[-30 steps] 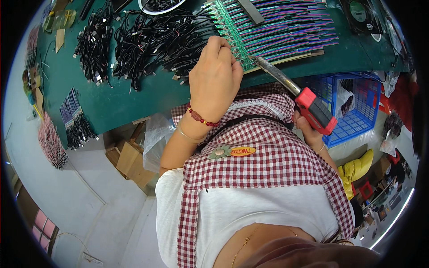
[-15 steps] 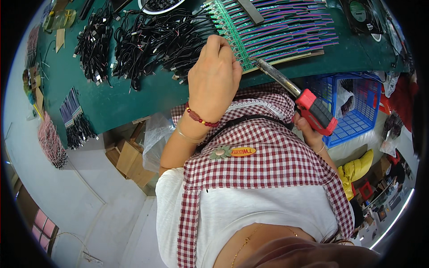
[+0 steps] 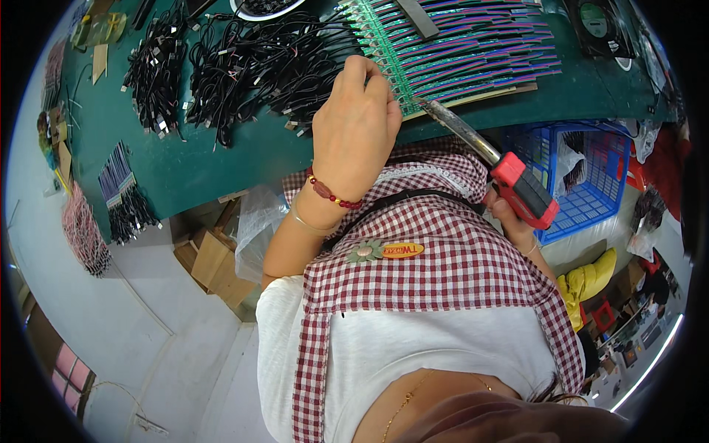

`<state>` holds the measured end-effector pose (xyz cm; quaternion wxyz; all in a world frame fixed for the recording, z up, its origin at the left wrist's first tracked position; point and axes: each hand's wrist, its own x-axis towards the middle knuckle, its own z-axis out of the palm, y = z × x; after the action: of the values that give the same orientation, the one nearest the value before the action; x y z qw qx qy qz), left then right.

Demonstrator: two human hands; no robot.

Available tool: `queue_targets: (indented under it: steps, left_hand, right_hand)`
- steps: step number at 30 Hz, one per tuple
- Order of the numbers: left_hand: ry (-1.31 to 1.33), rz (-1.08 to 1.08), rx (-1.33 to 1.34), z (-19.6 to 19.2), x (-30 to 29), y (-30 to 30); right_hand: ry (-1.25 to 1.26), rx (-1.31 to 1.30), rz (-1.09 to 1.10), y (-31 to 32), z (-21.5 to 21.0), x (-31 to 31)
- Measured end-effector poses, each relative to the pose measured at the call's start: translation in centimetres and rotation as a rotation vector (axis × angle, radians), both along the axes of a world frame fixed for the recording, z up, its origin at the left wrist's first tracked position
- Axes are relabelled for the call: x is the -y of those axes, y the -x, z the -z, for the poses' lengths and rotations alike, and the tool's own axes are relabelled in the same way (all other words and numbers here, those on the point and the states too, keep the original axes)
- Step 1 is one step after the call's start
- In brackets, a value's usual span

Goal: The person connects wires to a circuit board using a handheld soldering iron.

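Observation:
My left hand is closed in a pinch at the near left edge of a row of green circuit boards. Its fingertips point away from me, and whatever they grip is hidden behind the hand. A soldering iron with a red and black handle is held in my right hand, low on the right. The iron's dark tip slants up and left to the near end of the board row; I cannot tell whether it touches. Black cables run to the boards' left side, and striped multicoloured wires fan out rightward.
A grey bar lies across the wires. Bundles of black cables cover the green table on the left, with a white bowl behind. A blue plastic basket stands below the table's right edge. Cardboard sits below left.
Both hands stay almost in place. The soldering iron's handle has shifted very slightly downward, and my left fingers have moved a touch farther away from me.

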<state>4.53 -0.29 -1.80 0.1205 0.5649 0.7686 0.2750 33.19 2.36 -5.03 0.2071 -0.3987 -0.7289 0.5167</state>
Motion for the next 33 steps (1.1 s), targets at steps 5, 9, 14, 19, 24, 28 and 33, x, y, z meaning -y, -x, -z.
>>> queue_targets:
  steps: [5,9,14,19,24,28,33]
  left_hand:
    - [0.022,0.003,-0.028,-0.2,-0.2,0.0]
    - [0.014,0.0,-0.052,0.0,-0.1,-0.1]
    - [-0.015,-0.003,-0.107,-0.2,0.1,-0.3]
    - [-0.17,-0.116,-0.189,-1.4,0.7,2.1]
    - [-0.053,-0.291,-0.391,1.4,2.0,7.9]
    - [0.005,-0.304,-0.394,1.6,1.8,8.0]
    - [-0.18,-0.22,-0.399,2.2,2.6,9.8]
  right_hand:
    - [0.139,-0.103,0.114,0.1,0.1,0.2]
    - [0.164,-0.109,0.07,0.0,0.2,0.0]
    - [0.242,-0.201,0.082,0.5,0.4,0.0]
    - [0.244,-0.404,0.236,2.4,-0.5,-1.2]
    - [0.295,-0.542,0.276,3.4,-1.2,-2.2]
    - [0.228,-0.509,0.251,4.3,-1.3,-2.3]
    - [0.22,-0.536,0.215,4.6,-1.3,-2.3]
